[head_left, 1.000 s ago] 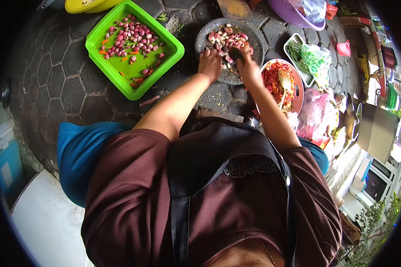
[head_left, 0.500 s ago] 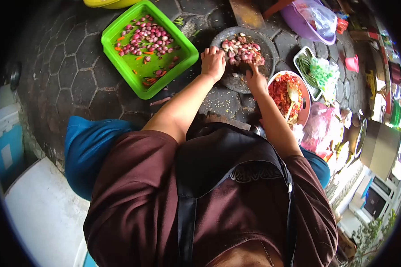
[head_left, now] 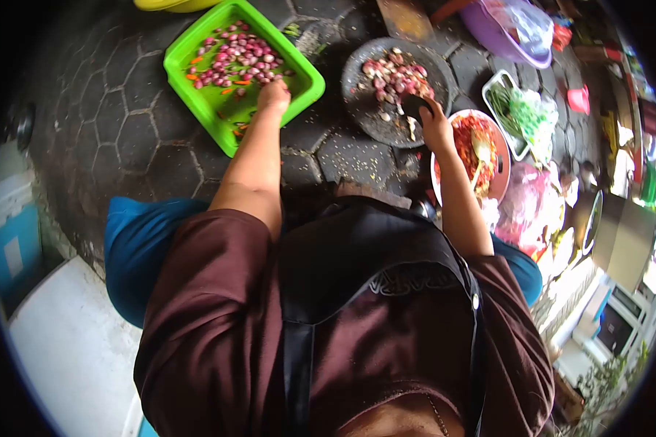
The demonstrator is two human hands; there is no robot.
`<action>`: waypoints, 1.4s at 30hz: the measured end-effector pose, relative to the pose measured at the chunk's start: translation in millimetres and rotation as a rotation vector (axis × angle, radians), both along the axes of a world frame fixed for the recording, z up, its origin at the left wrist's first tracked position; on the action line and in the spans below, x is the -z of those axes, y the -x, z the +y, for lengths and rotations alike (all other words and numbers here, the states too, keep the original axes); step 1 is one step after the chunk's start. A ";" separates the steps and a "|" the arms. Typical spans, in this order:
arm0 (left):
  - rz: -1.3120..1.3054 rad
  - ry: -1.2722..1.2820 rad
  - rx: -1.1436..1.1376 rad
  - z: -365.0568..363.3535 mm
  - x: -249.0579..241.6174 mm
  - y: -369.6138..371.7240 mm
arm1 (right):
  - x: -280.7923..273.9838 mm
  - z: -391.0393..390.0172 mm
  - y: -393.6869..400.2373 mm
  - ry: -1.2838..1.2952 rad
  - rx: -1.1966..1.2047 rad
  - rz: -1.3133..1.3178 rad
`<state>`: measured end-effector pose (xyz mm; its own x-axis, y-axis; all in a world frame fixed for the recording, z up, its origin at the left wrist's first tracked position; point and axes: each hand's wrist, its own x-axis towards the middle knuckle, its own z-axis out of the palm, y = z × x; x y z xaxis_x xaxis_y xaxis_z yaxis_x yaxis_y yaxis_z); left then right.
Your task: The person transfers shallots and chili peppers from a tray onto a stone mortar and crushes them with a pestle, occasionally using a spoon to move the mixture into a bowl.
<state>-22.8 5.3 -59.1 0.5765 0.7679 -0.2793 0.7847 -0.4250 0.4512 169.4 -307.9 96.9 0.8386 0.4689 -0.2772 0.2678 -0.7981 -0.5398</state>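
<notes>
My left hand [head_left: 273,96] reaches over the near right side of a green tray [head_left: 194,102], beside small red shallots [head_left: 242,58] and orange chillies [head_left: 241,82]. Its fingers are mostly hidden, so what they hold cannot be made out. My right hand [head_left: 436,125] is closed round a dark stone pestle [head_left: 413,106] on the right side of a round grey stone mortar [head_left: 363,109]. Peeled and partly crushed shallots [head_left: 395,76] lie in the mortar, with some pale pieces near its front.
Right of the mortar stands a pink bowl [head_left: 504,171] of chopped red chillies with a spoon [head_left: 479,156]. Beyond it are a white tray [head_left: 487,92] of greens, a purple basin [head_left: 481,36] and pink plastic bags [head_left: 525,200]. A wooden board [head_left: 407,22] lies behind the mortar.
My left hand has moved left from the mortar's rim into the green tray. My right hand has shifted slightly right with the pestle, which now shows more clearly.
</notes>
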 end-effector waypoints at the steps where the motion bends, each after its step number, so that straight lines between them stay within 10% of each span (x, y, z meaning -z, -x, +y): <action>1: -0.009 0.006 -0.020 0.1 -0.2 -1.8 | 4.2 -5.3 -2.3 -0.015 -0.033 -0.035; 9: -0.714 -0.345 -0.067 -36.5 -62.7 -61.9 | 17.5 -11.8 -0.4 0.256 -0.259 0.066; 18: -0.482 0.016 0.561 -156.4 -56.3 -121.9 | 4.2 -17.4 6.0 -0.036 -0.151 0.014; 42: -0.470 -0.297 0.350 -152.0 -62.8 -105.1 | -9.9 25.0 25.4 -0.125 -0.102 -0.235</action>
<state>82.3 -146.6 3.7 0.8152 0.5183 0.2585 0.3250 -0.7788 0.5366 144.1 -282.9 106.7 0.8195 0.5729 -0.0153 0.4732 -0.6915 -0.5458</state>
